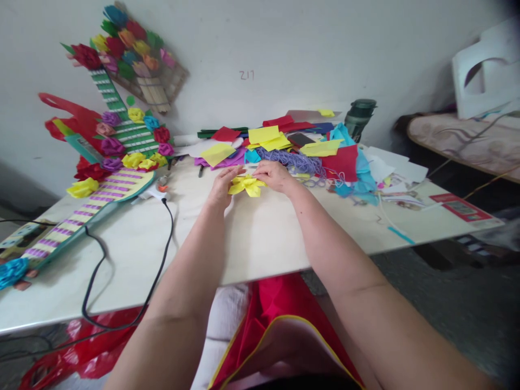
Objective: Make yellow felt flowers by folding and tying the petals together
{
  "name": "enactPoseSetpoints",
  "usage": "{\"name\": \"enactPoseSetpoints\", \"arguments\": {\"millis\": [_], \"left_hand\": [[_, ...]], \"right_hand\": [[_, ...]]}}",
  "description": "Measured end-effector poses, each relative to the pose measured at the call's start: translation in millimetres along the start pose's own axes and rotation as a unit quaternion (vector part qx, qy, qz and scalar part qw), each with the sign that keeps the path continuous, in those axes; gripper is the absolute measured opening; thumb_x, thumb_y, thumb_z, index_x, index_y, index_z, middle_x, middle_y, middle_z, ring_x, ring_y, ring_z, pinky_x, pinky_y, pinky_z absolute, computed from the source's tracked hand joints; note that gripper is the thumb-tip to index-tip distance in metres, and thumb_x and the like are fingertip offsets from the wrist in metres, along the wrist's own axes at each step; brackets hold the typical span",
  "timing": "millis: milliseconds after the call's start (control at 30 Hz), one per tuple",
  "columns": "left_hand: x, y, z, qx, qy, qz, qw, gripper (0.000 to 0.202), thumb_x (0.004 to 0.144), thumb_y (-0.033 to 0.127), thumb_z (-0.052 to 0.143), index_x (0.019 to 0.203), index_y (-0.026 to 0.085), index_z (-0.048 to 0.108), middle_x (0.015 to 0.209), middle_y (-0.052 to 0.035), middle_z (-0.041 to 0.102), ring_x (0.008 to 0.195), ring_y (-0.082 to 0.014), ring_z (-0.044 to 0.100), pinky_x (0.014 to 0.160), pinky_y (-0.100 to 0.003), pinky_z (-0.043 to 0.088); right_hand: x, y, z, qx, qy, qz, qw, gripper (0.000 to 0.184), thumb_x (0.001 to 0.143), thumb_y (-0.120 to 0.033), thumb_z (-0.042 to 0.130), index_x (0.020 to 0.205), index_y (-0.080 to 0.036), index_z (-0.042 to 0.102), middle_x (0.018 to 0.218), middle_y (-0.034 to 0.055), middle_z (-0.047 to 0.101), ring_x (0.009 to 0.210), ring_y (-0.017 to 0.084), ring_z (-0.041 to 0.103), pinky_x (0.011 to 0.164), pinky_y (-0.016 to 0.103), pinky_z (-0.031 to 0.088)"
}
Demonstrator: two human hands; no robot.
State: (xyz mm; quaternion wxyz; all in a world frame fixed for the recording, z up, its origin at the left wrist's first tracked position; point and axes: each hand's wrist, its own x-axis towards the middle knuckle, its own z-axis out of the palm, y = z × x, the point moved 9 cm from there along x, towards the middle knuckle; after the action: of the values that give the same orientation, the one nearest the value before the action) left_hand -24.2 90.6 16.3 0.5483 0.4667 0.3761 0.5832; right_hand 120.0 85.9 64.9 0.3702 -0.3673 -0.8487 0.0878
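A crumpled yellow paper flower (247, 186) lies on the pale table (252, 238), far from me. My left hand (225, 184) rests on the flower's left side with its fingers pressed down on the paper. On the flower's right side my right hand (274, 174) pinches the yellow paper with curled fingers. Just behind the hands lies a heap of coloured paper squares (280, 142) and a tangle of purple string (290, 160).
A long board decorated with stripes and paper roses (103, 187) stretches along the table's left. A black cable (122, 271) runs from a glue gun (159, 189) over the table's front edge. A dark green bottle (359, 116) stands at the back; a bed (467, 142) lies right.
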Motion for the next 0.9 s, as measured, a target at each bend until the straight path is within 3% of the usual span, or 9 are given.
{"name": "enactPoseSetpoints", "arguments": {"millis": [133,233,400,633,900], "left_hand": [[-2,-8,-5.1,0.031,-0.003,-0.063,0.998,0.045,0.067,0.051,0.071,0.093,0.015,0.069,0.096,-0.0086,0.072,0.085,-0.0225,0.067,0.069,-0.032,0.056],[-7,-16,-0.7,0.052,-0.052,-0.12,0.99,0.046,0.067,0.052,0.072,0.095,0.015,0.07,0.09,-0.0084,0.072,0.08,-0.0236,0.068,0.066,-0.035,0.058],[-10,-11,5.2,0.027,-0.098,-0.098,0.99,0.036,0.06,0.035,0.073,0.089,0.013,0.07,0.083,-0.0076,0.071,0.073,-0.0229,0.067,0.063,-0.035,0.057],[-9,-13,4.4,0.04,-0.071,-0.104,0.991,0.03,0.054,0.028,0.074,0.077,0.009,0.069,0.074,-0.0097,0.07,0.07,-0.0234,0.068,0.064,-0.035,0.057],[-11,-17,6.5,0.043,-0.065,-0.135,0.988,0.021,0.058,0.024,0.071,0.073,0.01,0.067,0.072,-0.0103,0.07,0.066,-0.0211,0.067,0.056,-0.031,0.057]], "right_hand": [[1,-3,2,0.012,-0.013,-0.018,1.0,0.023,0.087,-0.027,0.059,0.09,-0.017,0.079,0.088,0.0057,0.069,0.079,0.015,0.06,0.075,0.027,0.044],[1,-6,3,0.033,-0.023,-0.035,0.999,0.023,0.086,-0.027,0.059,0.088,-0.017,0.08,0.086,0.0055,0.07,0.08,0.015,0.061,0.076,0.027,0.045],[0,-6,6,0.062,-0.048,-0.05,0.996,0.022,0.085,-0.028,0.06,0.084,-0.018,0.079,0.077,0.0039,0.069,0.075,0.015,0.06,0.072,0.026,0.045],[0,-7,8,0.06,-0.057,-0.047,0.995,0.021,0.082,-0.023,0.059,0.081,-0.017,0.079,0.076,0.0035,0.07,0.074,0.014,0.06,0.071,0.025,0.046],[-1,-13,8,0.012,-0.066,-0.022,0.997,0.026,0.08,-0.017,0.056,0.088,-0.018,0.081,0.088,0.0044,0.072,0.082,0.014,0.063,0.073,0.025,0.045]]}}
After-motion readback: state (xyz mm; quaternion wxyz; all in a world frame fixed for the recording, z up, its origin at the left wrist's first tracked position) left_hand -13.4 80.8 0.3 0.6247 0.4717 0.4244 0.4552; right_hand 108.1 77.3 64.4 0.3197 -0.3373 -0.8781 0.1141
